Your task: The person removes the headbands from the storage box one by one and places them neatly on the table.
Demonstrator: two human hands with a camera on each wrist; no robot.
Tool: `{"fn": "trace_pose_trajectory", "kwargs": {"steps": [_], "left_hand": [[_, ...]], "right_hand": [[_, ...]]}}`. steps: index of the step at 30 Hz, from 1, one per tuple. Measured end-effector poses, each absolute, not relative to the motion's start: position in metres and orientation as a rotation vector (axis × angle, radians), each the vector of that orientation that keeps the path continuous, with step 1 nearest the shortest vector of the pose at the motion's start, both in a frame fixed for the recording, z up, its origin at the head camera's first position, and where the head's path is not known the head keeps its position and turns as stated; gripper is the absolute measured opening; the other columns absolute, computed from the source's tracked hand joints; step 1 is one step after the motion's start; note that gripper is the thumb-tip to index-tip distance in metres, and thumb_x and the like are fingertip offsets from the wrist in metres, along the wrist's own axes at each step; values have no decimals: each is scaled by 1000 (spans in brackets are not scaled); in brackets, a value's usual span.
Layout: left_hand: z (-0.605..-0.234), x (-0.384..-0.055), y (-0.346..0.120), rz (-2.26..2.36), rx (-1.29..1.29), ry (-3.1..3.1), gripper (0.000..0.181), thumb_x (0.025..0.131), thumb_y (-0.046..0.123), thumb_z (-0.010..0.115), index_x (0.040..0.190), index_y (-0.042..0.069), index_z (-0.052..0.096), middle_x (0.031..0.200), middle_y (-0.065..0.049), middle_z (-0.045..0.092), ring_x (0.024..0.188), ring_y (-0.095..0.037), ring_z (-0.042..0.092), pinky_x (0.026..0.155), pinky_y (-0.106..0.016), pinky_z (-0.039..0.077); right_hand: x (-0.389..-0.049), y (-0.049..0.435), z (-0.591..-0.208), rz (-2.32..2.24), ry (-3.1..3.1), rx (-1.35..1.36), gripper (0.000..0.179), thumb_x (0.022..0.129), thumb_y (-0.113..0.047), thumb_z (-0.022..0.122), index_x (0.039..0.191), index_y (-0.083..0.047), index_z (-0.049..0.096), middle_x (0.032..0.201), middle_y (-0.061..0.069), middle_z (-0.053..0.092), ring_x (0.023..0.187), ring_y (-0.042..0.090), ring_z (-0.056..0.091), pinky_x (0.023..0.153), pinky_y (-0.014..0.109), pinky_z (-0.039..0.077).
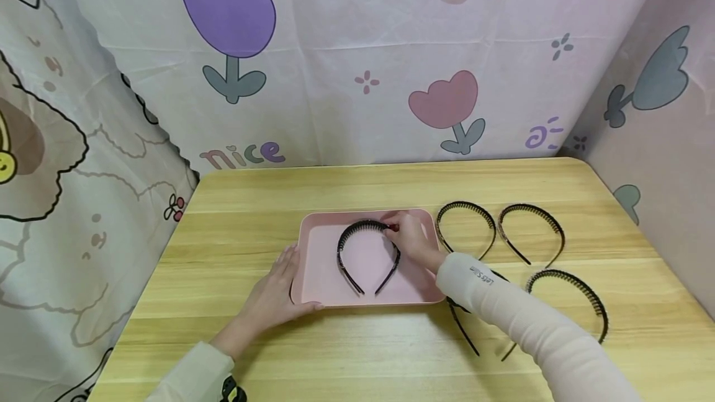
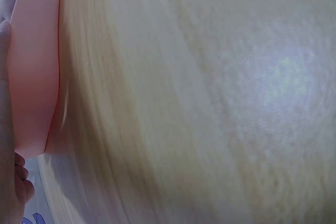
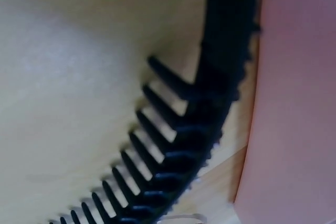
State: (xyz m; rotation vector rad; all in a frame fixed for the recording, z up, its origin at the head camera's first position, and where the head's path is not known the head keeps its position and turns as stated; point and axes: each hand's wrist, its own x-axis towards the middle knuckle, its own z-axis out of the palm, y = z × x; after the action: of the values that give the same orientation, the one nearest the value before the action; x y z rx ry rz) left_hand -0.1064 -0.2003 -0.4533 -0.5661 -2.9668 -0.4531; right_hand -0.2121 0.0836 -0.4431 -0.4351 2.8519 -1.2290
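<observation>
A black toothed headband is in the pink tray, its two ends toward the front. At the top right of its arch, my right hand pinches the band, with a small red spot by the fingertips. My left hand rests against the tray's front left corner, fingers along the left side and thumb along the front edge. The left wrist view shows the tray's pink outer wall beside part of that hand. Close up in the right wrist view is a black headband outside the tray.
Right of the tray, several more headbands lie on the wooden table: two at the back, one in front, and one partly hidden under my right sleeve. A patterned cloth stands behind the table.
</observation>
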Motion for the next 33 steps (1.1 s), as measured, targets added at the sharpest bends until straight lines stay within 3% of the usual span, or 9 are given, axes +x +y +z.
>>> {"fn": "trace_pose_trajectory", "kwargs": {"steps": [9,19,27,33], "left_hand": [[-453,-106,-200,-447,-565,-2971,117,67,75,59,143,-8,24,148,-25,29,137,-38,29,103,-50,40],[-453,-106,-200,-445,-554,-2988,117,67,72,61,143,-7,24,148,-25,28,137,-38,28,103,-50,39],[-454,-106,-199,-452,-557,-2979,116,67,74,60,142,-8,26,148,-25,29,137,-39,29,102,-51,40],[-454,-106,-200,-445,-555,-2972,117,66,75,59,142,-7,26,149,-24,28,137,-39,29,102,-51,41]], "right_hand": [[-213,86,-445,-1276,2871,-510,19,82,0,64,99,-3,72,105,12,67,78,16,57,62,23,48],[-212,84,-434,-1282,2821,-473,20,81,7,62,99,5,71,105,17,69,95,26,65,65,20,51],[-213,91,-425,-1025,2959,-363,19,81,-11,69,99,-15,74,102,5,72,93,20,68,78,31,54],[-216,103,-418,-1201,2811,-411,22,83,0,63,103,-3,71,107,18,68,84,24,65,60,23,52]]}}
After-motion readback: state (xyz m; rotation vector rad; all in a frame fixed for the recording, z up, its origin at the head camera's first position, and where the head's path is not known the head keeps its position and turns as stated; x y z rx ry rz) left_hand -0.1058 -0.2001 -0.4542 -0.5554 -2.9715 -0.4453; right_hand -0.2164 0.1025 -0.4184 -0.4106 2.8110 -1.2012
